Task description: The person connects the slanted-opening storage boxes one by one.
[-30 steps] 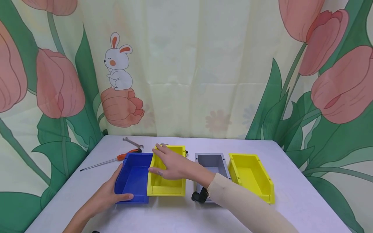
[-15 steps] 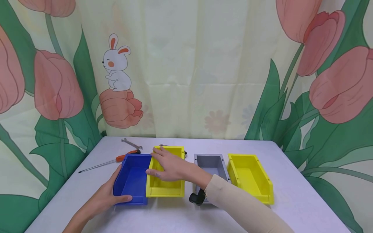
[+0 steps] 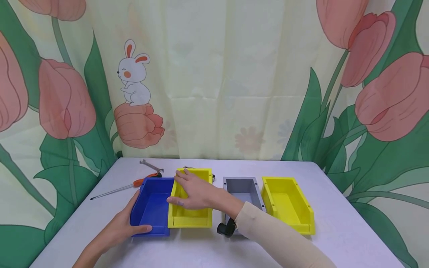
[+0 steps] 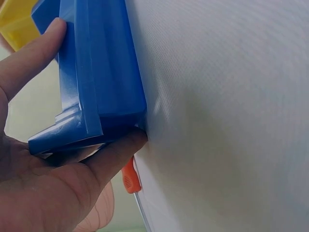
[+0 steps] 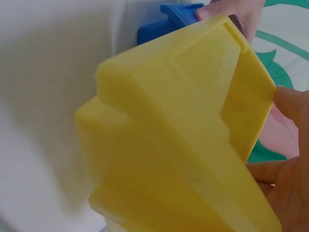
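Note:
A blue bin (image 3: 152, 208) stands at the left of the row. My left hand (image 3: 122, 221) grips its left side, thumb over the front edge; in the left wrist view the fingers (image 4: 118, 157) lie along its outside. Beside it on the right, a yellow bin (image 3: 192, 221) overlaps the blue bin's right edge. Reaching across from the right, my right hand (image 3: 194, 191) holds this yellow bin, its thumb at the left wall and its fingers toward the back left corner. The right wrist view shows the thumb against the yellow rim; some fingertips are hidden.
Further right stand a grey bin (image 3: 242, 186), partly hidden by my right forearm, and another yellow bin (image 3: 289, 204). A screwdriver (image 3: 139, 182) with an orange handle and a wrench (image 3: 151, 165) lie at the back left. Behind the table hangs a printed curtain (image 3: 207, 123).
Both hands keep their places on the blue and yellow bins. Only a slight shift of the whole head view shows.

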`<action>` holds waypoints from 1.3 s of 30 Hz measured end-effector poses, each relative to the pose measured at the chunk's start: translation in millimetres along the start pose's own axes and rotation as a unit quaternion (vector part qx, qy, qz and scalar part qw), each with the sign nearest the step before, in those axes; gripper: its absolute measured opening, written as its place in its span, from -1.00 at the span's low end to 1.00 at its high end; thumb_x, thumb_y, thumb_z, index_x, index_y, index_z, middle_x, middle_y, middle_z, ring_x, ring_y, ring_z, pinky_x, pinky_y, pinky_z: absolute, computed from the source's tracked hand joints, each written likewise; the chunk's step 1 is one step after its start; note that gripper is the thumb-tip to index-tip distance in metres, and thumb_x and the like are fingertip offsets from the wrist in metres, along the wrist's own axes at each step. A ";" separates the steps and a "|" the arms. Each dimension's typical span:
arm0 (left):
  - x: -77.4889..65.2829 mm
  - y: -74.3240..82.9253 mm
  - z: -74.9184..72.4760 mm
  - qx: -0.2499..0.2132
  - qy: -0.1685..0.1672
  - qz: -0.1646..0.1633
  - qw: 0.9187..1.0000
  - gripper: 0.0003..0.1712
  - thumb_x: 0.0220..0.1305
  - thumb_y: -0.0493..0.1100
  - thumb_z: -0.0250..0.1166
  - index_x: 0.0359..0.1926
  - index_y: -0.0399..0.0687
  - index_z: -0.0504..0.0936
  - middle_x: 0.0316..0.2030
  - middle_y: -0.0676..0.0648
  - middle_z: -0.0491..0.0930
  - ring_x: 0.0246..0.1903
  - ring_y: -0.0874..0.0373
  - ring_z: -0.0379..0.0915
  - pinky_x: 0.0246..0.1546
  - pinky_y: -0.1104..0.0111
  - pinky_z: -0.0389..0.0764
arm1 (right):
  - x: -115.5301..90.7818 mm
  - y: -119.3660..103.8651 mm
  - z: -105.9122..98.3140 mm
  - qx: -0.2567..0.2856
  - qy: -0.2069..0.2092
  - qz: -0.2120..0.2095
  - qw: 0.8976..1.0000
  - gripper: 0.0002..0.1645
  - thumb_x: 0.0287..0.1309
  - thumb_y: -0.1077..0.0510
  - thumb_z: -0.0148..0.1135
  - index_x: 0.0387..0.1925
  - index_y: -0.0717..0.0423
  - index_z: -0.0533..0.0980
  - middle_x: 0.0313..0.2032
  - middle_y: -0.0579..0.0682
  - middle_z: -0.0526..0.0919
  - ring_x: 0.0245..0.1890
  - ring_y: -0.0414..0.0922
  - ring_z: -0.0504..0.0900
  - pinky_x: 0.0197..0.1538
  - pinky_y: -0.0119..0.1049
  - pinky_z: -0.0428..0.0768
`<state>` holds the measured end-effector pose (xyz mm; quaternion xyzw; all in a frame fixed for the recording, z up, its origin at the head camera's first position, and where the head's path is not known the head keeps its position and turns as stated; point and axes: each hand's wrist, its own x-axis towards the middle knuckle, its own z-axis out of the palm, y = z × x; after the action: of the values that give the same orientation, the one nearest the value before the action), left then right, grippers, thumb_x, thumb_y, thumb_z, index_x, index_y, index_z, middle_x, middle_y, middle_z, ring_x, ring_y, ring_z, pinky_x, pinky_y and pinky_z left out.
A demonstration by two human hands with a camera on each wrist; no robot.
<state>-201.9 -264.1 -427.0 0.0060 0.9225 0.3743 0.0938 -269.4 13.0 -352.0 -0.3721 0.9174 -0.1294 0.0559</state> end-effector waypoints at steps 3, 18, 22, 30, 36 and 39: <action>-2.1 -1.0 -0.2 -0.005 -0.002 0.007 1.000 0.57 0.18 0.25 0.57 0.71 0.01 -0.49 0.65 -0.54 -0.19 0.56 -0.63 -0.06 0.39 -0.44 0.38 | 0.2 -1.0 1.3 -0.002 -0.003 0.000 1.000 0.11 0.42 -0.56 -0.04 0.71 -0.04 0.04 0.73 -0.07 0.00 0.76 0.02 -0.12 0.74 0.04 0.07; -0.6 -1.3 1.1 -0.005 0.000 -0.004 1.000 0.58 0.17 0.28 0.56 0.71 0.04 -0.49 0.65 -0.52 -0.19 0.56 -0.63 -0.07 0.41 -0.46 0.33 | -0.5 -2.3 5.4 -0.015 -0.001 0.003 1.000 0.12 0.41 -0.56 -0.02 0.71 -0.04 0.03 0.73 -0.07 0.00 0.76 0.01 -0.12 0.73 0.03 0.08; -0.7 -0.9 1.9 -0.007 0.000 -0.007 1.000 0.58 0.17 0.28 0.56 0.71 0.05 -0.50 0.65 -0.52 -0.19 0.56 -0.63 -0.07 0.40 -0.45 0.35 | -0.7 -1.3 6.1 -0.017 0.000 -0.001 1.000 0.12 0.41 -0.56 -0.02 0.71 -0.03 0.03 0.73 -0.05 0.00 0.76 0.02 -0.12 0.73 0.03 0.08; -0.9 -0.6 2.4 -0.006 0.001 -0.005 1.000 0.58 0.18 0.28 0.56 0.71 0.05 -0.49 0.66 -0.51 -0.19 0.56 -0.63 -0.08 0.40 -0.47 0.33 | -0.8 0.9 11.4 -0.024 0.002 -0.004 1.000 0.11 0.42 -0.57 -0.05 0.70 -0.02 0.04 0.72 -0.04 0.03 0.75 0.04 -0.09 0.73 0.03 0.09; -1.1 -1.0 2.1 -0.008 0.001 -0.003 1.000 0.57 0.18 0.26 0.57 0.71 0.06 -0.49 0.66 -0.51 -0.20 0.56 -0.63 -0.09 0.41 -0.47 0.32 | -1.0 2.2 15.1 -0.027 0.005 -0.007 1.000 0.10 0.44 -0.56 -0.07 0.70 -0.01 0.05 0.72 -0.04 0.03 0.75 0.05 -0.08 0.74 0.02 0.08; -1.2 -0.1 1.3 -0.007 0.001 -0.004 1.000 0.57 0.18 0.27 0.57 0.71 0.05 -0.49 0.66 -0.51 -0.20 0.56 -0.63 -0.07 0.40 -0.46 0.34 | -1.0 1.8 15.1 -0.028 0.006 -0.009 1.000 0.10 0.44 -0.56 -0.07 0.70 0.00 0.04 0.72 -0.03 0.02 0.75 0.04 -0.10 0.74 0.02 0.08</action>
<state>-200.5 -263.4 -427.8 0.0012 0.9199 0.3807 0.0942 -267.0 11.9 -367.0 -0.3809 0.9176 -0.1064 0.0390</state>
